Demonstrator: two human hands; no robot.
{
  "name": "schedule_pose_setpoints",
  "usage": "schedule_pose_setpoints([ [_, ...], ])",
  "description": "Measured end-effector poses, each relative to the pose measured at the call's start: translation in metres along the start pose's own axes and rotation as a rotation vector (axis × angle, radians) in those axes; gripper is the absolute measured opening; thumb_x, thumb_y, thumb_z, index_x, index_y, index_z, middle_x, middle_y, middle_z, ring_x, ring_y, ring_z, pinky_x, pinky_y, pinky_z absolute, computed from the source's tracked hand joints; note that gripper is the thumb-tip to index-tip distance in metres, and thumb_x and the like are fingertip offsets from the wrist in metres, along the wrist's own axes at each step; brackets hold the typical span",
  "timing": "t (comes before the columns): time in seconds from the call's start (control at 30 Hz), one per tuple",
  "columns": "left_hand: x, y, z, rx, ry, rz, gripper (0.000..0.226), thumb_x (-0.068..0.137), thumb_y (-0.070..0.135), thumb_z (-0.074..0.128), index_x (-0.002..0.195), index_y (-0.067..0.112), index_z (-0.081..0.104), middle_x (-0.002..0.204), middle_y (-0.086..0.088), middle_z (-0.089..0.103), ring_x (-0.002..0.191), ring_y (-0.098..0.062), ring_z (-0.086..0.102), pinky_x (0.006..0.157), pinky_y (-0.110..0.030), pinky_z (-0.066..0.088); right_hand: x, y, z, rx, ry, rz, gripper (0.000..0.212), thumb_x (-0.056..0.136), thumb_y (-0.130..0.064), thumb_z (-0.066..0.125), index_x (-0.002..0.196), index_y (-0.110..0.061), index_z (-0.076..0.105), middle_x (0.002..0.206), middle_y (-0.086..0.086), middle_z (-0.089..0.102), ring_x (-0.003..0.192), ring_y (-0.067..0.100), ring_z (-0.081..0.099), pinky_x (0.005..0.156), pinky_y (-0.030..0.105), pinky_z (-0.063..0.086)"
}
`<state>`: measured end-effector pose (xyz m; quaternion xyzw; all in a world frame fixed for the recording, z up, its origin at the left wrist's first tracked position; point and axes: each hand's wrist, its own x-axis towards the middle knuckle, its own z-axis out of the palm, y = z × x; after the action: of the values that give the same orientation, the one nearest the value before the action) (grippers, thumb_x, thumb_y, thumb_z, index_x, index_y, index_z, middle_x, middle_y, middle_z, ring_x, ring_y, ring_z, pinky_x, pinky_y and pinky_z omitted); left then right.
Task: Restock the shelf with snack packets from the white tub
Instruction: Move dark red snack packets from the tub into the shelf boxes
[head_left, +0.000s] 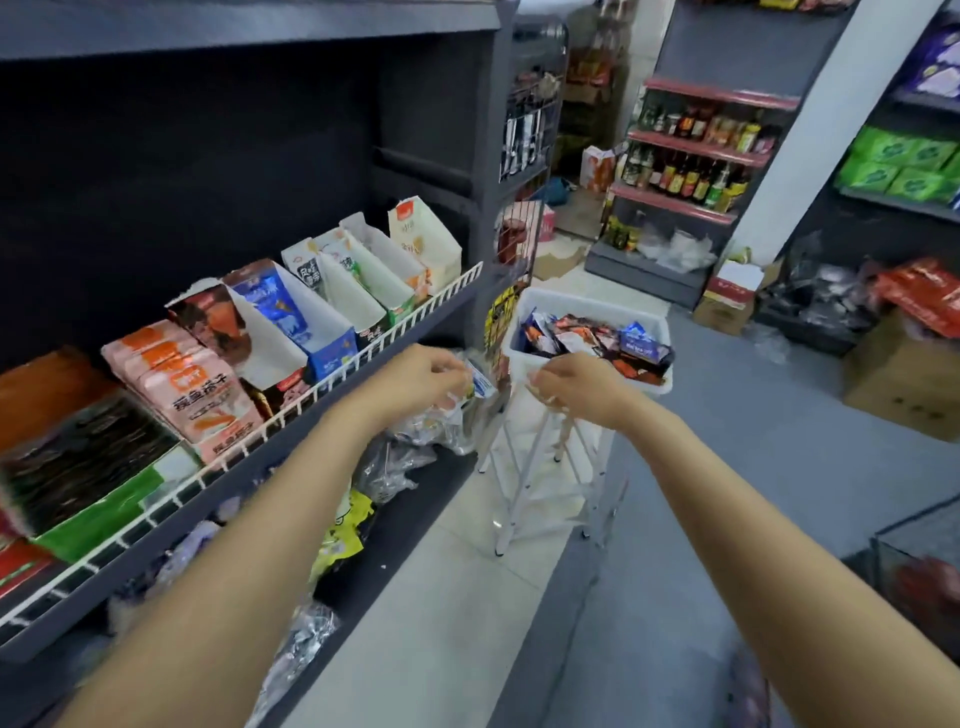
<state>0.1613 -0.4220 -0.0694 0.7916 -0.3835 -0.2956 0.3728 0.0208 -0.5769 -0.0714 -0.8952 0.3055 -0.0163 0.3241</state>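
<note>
The white tub (530, 306) on its stand beside the shelf (363, 358) holds mixed snack packets (597, 338), the left hand (421, 379) pinches a blue-and-white packet (480, 382), and the right hand (576, 387) hangs loosely curled, holding nothing.

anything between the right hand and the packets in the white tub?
Head view: only the near rim of the white tub lies between. The right hand hovers at that rim, just short of the snack packets, holding nothing that shows.
</note>
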Motion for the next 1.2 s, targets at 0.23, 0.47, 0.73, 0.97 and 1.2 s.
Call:
schedule_pose_setpoints([
  [0.23,0.133,0.007,0.015,-0.086,0.050,-0.016,0.017,0.095,0.019,0.050,0.099,0.015,0.066,0.092,0.003,0.068,0.080,-0.012,0.067,0.052,-0.014,0.041,0.116,0.053,-0.033,-0.011,0.078,-0.022,0.033,0.096,-0.027,0.046,0.082,-0.002,0.062,0.090,0.017,0.068,0.085,0.031,0.061,0.078,0.037,0.048],
  [0.47,0.285,-0.002,0.032,-0.048,0.014,-0.034,0.016,0.092,0.016,0.052,0.094,0.013,0.067,0.091,-0.002,0.069,0.088,-0.021,0.067,0.087,-0.040,0.053,0.234,0.115,-0.053,-0.031,0.158,0.075,0.025,0.094,-0.026,0.050,0.096,-0.010,0.068,0.090,0.010,0.066,0.086,0.030,0.062,0.079,0.037,0.048],
  [0.73,0.387,-0.009,0.069,0.191,-0.063,-0.048,0.013,0.093,0.015,0.048,0.089,0.010,0.060,0.087,-0.012,0.058,0.085,-0.025,0.058,0.076,-0.031,0.043,0.323,0.174,-0.055,-0.098,0.066,0.155,0.021,0.093,-0.015,0.047,0.104,-0.005,0.061,0.103,0.020,0.065,0.093,0.036,0.062,0.080,0.038,0.047],
  [0.97,0.440,-0.036,0.122,0.506,-0.188,-0.087,0.042,0.090,0.017,0.049,0.130,0.006,0.049,0.135,-0.014,0.048,0.124,-0.028,0.045,0.100,-0.040,0.040,0.375,0.230,-0.021,-0.165,-0.083,0.257,0.060,0.092,-0.025,0.054,0.143,-0.006,0.028,0.144,0.021,0.035,0.133,0.033,0.033,0.109,0.039,0.029],
  [1.2,0.456,-0.048,0.166,0.726,-0.227,-0.089,0.045,0.093,0.031,0.046,0.134,0.013,0.045,0.141,-0.005,0.042,0.131,-0.024,0.034,0.106,-0.032,0.027,0.400,0.258,-0.003,-0.205,-0.352,0.270,0.099,0.084,-0.043,0.063,0.149,-0.008,-0.003,0.152,0.025,-0.001,0.143,0.036,-0.005,0.117,0.042,0.008],
])
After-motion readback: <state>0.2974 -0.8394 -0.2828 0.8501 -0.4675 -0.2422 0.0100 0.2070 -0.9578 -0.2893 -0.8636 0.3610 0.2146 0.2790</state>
